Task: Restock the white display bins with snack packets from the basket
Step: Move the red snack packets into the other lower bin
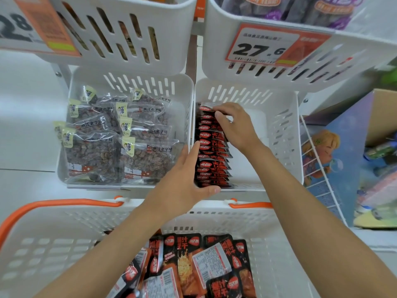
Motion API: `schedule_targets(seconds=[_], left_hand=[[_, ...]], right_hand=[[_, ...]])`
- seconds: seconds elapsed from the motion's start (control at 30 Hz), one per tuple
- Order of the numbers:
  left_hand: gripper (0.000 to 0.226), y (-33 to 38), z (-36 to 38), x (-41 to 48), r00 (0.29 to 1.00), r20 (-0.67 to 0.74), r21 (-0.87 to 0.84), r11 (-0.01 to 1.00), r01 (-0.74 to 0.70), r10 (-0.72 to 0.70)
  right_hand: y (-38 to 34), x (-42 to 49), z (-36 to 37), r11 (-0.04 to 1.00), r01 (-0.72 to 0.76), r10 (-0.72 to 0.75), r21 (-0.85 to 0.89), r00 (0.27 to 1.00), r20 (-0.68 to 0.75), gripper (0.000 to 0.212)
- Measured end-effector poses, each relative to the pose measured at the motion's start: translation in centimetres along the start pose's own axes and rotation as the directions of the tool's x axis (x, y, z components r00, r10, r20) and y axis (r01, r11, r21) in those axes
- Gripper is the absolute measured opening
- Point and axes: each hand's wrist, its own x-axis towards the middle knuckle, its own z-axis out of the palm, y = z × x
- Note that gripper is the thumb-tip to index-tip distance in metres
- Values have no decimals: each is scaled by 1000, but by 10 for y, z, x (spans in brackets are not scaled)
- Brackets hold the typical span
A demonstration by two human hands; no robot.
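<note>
Head view: the row of red-and-black packets (211,155) stands on edge along the left wall of the lower right bin (296,134), running from its front edge toward the back. My left hand (182,181) lies with straight fingers against the row's left side and the thumb across the front-most packet, bracing rather than gripping. My right hand (238,127) is curled over the far end, its fingertips pinching the top edges of the rearmost packets. More loose packets (193,261) lie in the basket (64,216), just in front of the bin.

I judge them light, thin and slick. One alone would be floppy, but several squeezed together would be firm. They are best taken by the flat faces, several at once, because the row would likely fan over if released.
</note>
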Motion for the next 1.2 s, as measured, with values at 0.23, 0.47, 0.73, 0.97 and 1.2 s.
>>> schedule_targets(seconds=[0.23,0.47,0.73,0.97,1.2], left_hand=[[101,-4,3,2,1000,-9,13,1000,2,-1],[85,-3,-1,-7,996,-93,88,996,17,-8],[37,-6,7,-106,905,-400,105,988,-111,144],[45,-67,8,-192,967,-210,5,988,151,-147],[48,-102,1,-238,935,-209,29,954,299,-287]], right_hand=[[6,0,3,990,-134,139,-40,970,199,58],[-23,-76,-20,995,-90,90,-52,996,13,57],[-97,-236,-21,994,-88,93,71,994,-64,27],[-73,-319,27,946,-262,325,-193,749,578,47],[-60,-327,120,859,215,227,-464,653,722,91]])
